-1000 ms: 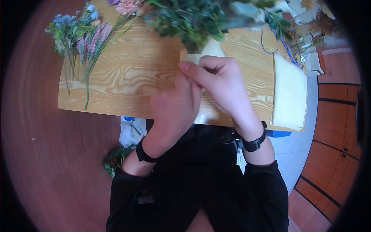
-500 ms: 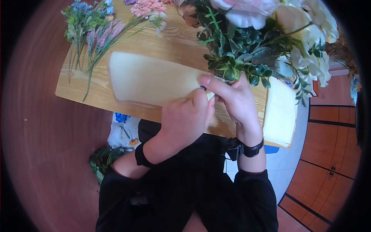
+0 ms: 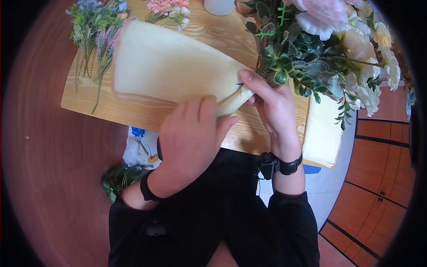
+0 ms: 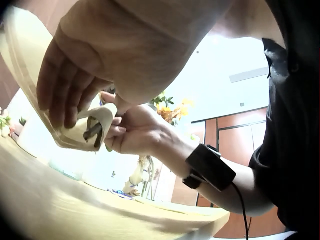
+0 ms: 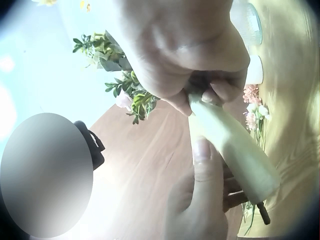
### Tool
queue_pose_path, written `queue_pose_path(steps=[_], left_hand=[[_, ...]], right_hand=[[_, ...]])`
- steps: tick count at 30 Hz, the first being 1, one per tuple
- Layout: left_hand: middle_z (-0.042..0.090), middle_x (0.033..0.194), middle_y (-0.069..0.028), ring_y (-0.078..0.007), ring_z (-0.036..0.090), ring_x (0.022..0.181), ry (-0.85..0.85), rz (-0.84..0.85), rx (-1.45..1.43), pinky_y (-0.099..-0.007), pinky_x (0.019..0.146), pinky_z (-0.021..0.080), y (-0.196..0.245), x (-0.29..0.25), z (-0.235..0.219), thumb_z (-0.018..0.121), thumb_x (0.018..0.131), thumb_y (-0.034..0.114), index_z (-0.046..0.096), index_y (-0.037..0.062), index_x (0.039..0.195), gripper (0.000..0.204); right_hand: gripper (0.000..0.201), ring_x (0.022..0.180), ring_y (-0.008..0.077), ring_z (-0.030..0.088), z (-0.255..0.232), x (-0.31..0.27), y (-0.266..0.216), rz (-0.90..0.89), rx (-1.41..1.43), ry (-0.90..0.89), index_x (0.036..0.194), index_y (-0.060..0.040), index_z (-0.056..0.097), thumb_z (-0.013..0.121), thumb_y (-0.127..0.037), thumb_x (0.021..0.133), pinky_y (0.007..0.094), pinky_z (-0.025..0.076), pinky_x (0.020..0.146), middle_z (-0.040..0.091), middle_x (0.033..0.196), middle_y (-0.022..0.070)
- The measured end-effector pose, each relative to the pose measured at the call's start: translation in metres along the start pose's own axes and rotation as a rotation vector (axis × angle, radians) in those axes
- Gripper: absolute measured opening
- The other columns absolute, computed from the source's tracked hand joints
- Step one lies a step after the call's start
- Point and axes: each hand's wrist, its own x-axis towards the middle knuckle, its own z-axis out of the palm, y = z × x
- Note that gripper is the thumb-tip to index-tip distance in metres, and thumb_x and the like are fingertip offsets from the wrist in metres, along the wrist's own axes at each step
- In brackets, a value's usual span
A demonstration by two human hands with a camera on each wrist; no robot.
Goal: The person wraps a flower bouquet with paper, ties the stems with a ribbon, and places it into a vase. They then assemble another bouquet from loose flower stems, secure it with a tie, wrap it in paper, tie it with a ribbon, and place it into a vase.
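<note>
A bouquet of artificial flowers [image 3: 311, 62], with pale roses and green leaves, reaches away to the upper right in the head view. My right hand [image 3: 275, 107] grips its stems near the lower leaves, thumb on top, together with the gathered end of a cream wrapping sheet [image 3: 173, 58]. That sheet spreads leftward above the table, and a fold of it curls round the stem ends [image 4: 92, 132] in the left wrist view. Blurred in the head view, my left hand [image 3: 189, 135] lies along the sheet's lower edge. Its fingers are extended against the sheet, with the thumb spread.
Loose flower stems [image 3: 91, 49] lie on the wooden table [image 3: 80, 104] at the left, and pink flowers [image 3: 167, 6] at the back beside a white cup [image 3: 219, 6]. A stack of cream sheets [image 3: 321, 133] lies at the right edge. Below stand bagged items [image 3: 135, 151] and greenery.
The bouquet has swung into view at the upper right, with the cream sheet now on its stems. My left hand has moved from beside my right hand to the left along the sheet.
</note>
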Motion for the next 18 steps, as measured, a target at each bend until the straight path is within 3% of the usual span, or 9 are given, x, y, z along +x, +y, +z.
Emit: queue_pose_path(steps=[2,3,5,12,14,18], left_hand=[[0.058,0.086,-0.0117,-0.0309,0.058,0.077,0.261,0.076,-0.094,-0.0418,0.066,0.046,-0.001,0.002,-0.007,0.075,0.080,0.016,0.063,0.0043,0.101,0.027],[0.058,0.086,-0.0117,-0.0309,0.058,0.077,0.264,0.069,-0.093,-0.0418,0.066,0.046,0.000,0.002,-0.005,0.075,0.080,0.016,0.063,0.0043,0.101,0.027],[0.059,0.094,-0.0120,-0.0314,0.057,0.082,0.353,0.245,-0.176,-0.0408,0.070,0.046,0.002,0.002,0.005,0.075,0.076,0.005,0.064,0.0012,0.112,0.038],[0.060,0.097,-0.0127,-0.0308,0.060,0.085,0.472,0.234,-0.145,-0.0403,0.074,0.048,-0.001,0.017,0.043,0.071,0.076,0.001,0.063,-0.0025,0.118,0.043],[0.060,0.096,-0.0126,-0.0297,0.060,0.084,0.500,0.260,-0.161,-0.0392,0.073,0.049,-0.005,0.020,0.048,0.070,0.074,0.000,0.064,-0.0020,0.115,0.042],[0.060,0.095,-0.0125,-0.0289,0.060,0.083,0.423,0.207,-0.191,-0.0373,0.071,0.049,-0.008,0.024,0.051,0.070,0.072,0.000,0.064,-0.0012,0.113,0.042]], right_hand=[[0.017,0.063,0.0037,0.045,0.002,0.002,0.004,-0.001,0.037,0.006,0.095,-0.0047,0.067,0.075,-0.017,0.086,0.0204,0.034,0.055,0.062,0.078,-0.0030],[0.018,0.062,0.0040,0.047,0.005,0.003,0.007,-0.006,0.085,0.040,0.095,-0.0046,0.066,0.075,-0.017,0.086,0.0207,0.034,0.054,0.062,0.078,-0.0019],[0.018,0.062,0.0043,0.048,0.007,0.004,0.009,-0.011,0.127,0.062,0.095,-0.0045,0.065,0.076,-0.016,0.086,0.0210,0.034,0.053,0.063,0.077,-0.0008],[0.016,0.057,0.0068,0.052,0.018,0.004,0.018,-0.067,0.220,0.157,0.093,-0.0039,0.065,0.076,-0.013,0.086,0.0220,0.037,0.050,0.064,0.076,0.0017],[0.017,0.063,0.0066,0.055,0.019,0.004,0.029,-0.121,0.284,0.213,0.097,-0.0041,0.064,0.075,-0.012,0.087,0.0216,0.039,0.054,0.064,0.079,0.0017],[0.017,0.070,0.0058,0.056,0.026,0.003,0.033,-0.095,0.342,0.242,0.099,-0.0055,0.063,0.074,-0.011,0.088,0.0214,0.040,0.058,0.063,0.082,0.0009]])
